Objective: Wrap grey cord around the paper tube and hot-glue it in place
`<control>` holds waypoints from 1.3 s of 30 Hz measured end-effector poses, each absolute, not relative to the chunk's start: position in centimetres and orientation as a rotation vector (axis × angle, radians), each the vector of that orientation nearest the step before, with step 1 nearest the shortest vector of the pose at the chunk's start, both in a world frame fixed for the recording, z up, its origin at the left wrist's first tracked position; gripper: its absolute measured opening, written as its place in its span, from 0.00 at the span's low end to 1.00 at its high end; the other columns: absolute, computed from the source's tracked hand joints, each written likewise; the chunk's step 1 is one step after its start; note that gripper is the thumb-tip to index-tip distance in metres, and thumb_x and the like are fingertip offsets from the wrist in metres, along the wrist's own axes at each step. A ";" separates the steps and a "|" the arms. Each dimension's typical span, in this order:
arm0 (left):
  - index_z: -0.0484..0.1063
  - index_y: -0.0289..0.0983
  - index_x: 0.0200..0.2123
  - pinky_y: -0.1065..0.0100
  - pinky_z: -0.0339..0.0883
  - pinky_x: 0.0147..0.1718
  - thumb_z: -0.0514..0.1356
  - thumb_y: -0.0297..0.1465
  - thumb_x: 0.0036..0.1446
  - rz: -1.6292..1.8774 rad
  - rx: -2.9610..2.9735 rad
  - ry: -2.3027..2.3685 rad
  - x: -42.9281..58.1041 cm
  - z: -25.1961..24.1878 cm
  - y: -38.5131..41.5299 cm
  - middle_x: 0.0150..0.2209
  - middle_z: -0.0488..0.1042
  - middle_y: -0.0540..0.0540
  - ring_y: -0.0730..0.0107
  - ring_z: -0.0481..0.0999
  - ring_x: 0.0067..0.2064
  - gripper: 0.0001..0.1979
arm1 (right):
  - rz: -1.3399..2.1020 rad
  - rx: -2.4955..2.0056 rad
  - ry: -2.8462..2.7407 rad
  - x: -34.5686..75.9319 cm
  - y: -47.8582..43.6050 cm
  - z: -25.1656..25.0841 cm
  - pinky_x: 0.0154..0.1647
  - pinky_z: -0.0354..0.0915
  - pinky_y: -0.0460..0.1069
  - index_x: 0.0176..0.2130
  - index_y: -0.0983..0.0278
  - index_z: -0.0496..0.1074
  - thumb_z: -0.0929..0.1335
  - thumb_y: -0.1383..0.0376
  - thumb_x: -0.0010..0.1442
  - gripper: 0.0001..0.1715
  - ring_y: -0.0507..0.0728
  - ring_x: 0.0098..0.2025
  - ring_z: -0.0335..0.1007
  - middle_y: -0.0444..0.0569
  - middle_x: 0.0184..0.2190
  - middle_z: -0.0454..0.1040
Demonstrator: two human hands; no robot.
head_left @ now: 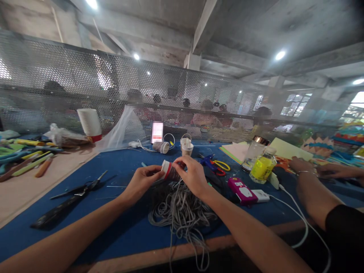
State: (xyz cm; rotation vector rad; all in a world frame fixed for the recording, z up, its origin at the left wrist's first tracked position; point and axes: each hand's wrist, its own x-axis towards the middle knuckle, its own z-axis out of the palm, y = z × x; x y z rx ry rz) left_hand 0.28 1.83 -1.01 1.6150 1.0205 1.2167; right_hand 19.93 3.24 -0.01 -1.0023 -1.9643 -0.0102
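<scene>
Both my hands hold a small paper cup [170, 169] lying on its side, its white and red rim turned left. My left hand [141, 181] pinches the rim end. My right hand [191, 175] is closed over the cup's body, where grey cord is wound round it. A loose heap of grey cord [182, 211] lies on the blue mat [119, 223] just below my hands and trails over the table's front edge.
Black scissors [81, 188] and a dark ruler [54, 217] lie to the left. A stack of white cups [90, 123], more wrapped cups [187, 146], a yellow bottle [262, 167], a pink device [241, 190] and a white charger cable [295, 212] lie around. Another person's arms [313, 185] rest at right.
</scene>
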 end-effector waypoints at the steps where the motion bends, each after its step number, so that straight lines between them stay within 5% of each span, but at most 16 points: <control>1: 0.81 0.34 0.39 0.64 0.67 0.41 0.65 0.38 0.52 1.213 1.609 1.022 0.3 -1.1 1.8 0.37 0.82 0.43 0.59 0.77 0.38 0.15 | -0.008 -1.006 -1.959 19.9 3.3 0.0 0.41 0.63 0.46 0.38 0.60 0.72 0.66 0.60 0.65 0.07 0.53 0.36 0.70 0.45 0.35 0.74; 39: 0.82 0.35 0.37 0.64 0.69 0.39 0.67 0.39 0.49 1.169 1.605 0.996 0.6 -0.6 1.2 0.35 0.82 0.43 0.59 0.78 0.37 0.15 | -0.068 -1.076 -1.945 20.2 3.7 0.0 0.37 0.60 0.45 0.34 0.60 0.74 0.69 0.61 0.62 0.06 0.51 0.33 0.67 0.43 0.29 0.71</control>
